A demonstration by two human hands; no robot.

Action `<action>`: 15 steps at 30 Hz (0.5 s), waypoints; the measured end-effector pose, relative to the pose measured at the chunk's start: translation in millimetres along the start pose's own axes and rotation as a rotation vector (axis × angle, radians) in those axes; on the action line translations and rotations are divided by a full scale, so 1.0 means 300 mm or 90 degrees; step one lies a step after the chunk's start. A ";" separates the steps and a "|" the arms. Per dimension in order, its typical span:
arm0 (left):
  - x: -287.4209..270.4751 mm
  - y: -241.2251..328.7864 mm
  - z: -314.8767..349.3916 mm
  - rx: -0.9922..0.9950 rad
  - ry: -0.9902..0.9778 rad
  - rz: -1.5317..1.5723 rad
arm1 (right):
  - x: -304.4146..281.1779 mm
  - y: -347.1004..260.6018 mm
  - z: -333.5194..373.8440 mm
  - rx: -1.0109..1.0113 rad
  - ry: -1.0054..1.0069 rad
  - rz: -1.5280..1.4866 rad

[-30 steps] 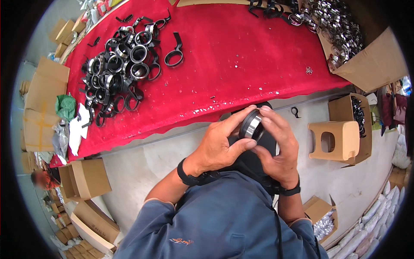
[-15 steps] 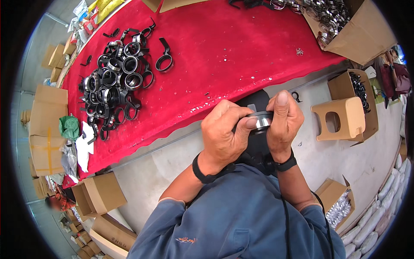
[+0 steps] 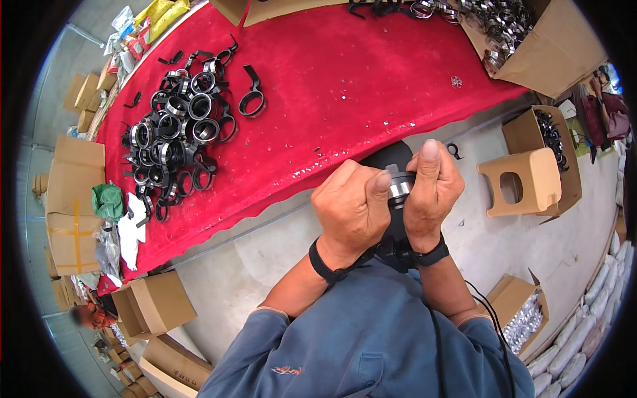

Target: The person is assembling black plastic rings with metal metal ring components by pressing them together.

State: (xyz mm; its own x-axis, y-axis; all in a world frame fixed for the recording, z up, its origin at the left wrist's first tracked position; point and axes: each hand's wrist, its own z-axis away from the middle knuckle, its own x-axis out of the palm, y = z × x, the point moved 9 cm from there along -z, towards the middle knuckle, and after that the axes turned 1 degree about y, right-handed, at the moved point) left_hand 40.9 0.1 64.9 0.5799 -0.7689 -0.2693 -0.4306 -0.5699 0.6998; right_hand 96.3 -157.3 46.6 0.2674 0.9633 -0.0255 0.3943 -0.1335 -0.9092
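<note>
From my remote screen, I see the left hand [image 3: 350, 207] and right hand [image 3: 432, 199], fingers curled, gripping a black-and-silver ring [image 3: 400, 191] just off the red cloth [image 3: 312, 86]'s near edge. Bare fabric (speckled with bits) separates heaped handled rings [image 3: 176, 152] from a cardboard box [image 3: 561, 56] of shiny metal rings [image 3: 507, 30].
</note>
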 end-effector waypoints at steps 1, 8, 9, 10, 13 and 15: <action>0.007 -0.005 0.000 0.027 0.009 -0.025 | 0.004 0.004 -0.006 0.000 0.000 -0.001; 0.041 -0.001 -0.005 0.112 0.018 -0.030 | -0.015 0.028 -0.024 0.013 0.022 0.041; 0.042 0.000 -0.005 0.114 0.019 -0.030 | -0.016 0.028 -0.024 0.010 0.021 0.038; 0.043 0.000 -0.005 0.118 0.018 -0.023 | -0.017 0.026 -0.025 0.007 0.022 0.036; 0.056 -0.001 -0.017 0.130 0.014 -0.014 | -0.011 0.033 -0.038 0.026 0.020 0.025; 0.069 -0.013 -0.021 0.116 -0.004 -0.019 | -0.012 0.063 -0.046 0.051 0.014 0.019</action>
State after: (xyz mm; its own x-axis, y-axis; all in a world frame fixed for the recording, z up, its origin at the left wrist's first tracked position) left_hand 58.8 -11.8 60.8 0.5908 -0.7519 -0.2927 -0.5314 -0.6356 0.5600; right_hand 114.8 -166.5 35.3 0.2980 0.9535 -0.0448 0.3141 -0.1423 -0.9387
